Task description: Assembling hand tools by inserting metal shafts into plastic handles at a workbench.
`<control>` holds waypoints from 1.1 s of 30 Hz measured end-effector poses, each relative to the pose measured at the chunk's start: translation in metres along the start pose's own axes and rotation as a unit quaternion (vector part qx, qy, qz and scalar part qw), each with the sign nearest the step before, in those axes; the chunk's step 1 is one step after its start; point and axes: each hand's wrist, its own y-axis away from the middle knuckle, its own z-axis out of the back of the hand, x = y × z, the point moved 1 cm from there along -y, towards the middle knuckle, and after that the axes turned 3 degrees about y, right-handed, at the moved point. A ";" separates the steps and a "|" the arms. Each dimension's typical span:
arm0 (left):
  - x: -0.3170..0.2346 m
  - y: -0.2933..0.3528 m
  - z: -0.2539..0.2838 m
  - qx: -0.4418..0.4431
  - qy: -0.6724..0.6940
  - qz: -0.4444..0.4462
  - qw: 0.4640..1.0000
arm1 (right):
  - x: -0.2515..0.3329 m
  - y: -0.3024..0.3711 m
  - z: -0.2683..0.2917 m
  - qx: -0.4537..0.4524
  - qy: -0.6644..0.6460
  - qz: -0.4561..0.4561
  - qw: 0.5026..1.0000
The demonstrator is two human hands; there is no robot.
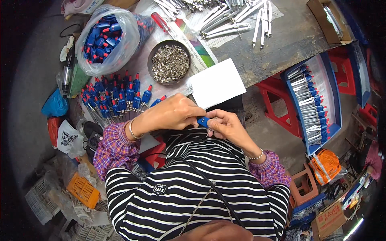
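Close to my body, my right hand grips a small blue plastic handle piece with dark holes in its face. A thin metal rod shows beside the right fingers. My left hand is closed with its fingertips at the left end of the blue piece; whether they hold anything more is hidden. Left of that hand, many blue handles with red tips lie in a bunch, their metal shafts toward me. A dark round bowl full of small metal pins stands beyond my hands.
A clear plastic bag of blue parts stands at the far left, near a red-handled screwdriver. White paper lies at the table edge. Metal arms lie at the back. A blue tray of finished-looking tools rests on red stools.
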 end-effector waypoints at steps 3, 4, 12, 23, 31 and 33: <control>0.001 0.001 -0.002 -0.016 0.014 0.003 1.000 | 0.005 0.001 0.000 -0.015 0.010 0.009 1.000; 0.001 0.001 -0.001 -0.017 0.014 0.003 1.000 | 0.007 0.001 0.000 -0.016 0.015 0.003 1.000; 0.002 0.001 -0.002 0.018 0.038 -0.002 0.999 | 0.017 0.003 -0.001 0.014 0.053 -0.031 0.998; -0.011 0.002 -0.013 0.039 0.009 -0.001 0.999 | 0.001 0.000 -0.003 0.009 -0.044 -0.079 0.996; -0.006 0.001 -0.011 0.071 0.034 -0.005 0.997 | -0.007 0.000 -0.006 -0.009 -0.052 -0.072 0.996; -0.003 -0.002 -0.008 0.047 0.027 0.002 0.999 | 0.000 0.000 -0.005 -0.008 -0.101 -0.067 0.993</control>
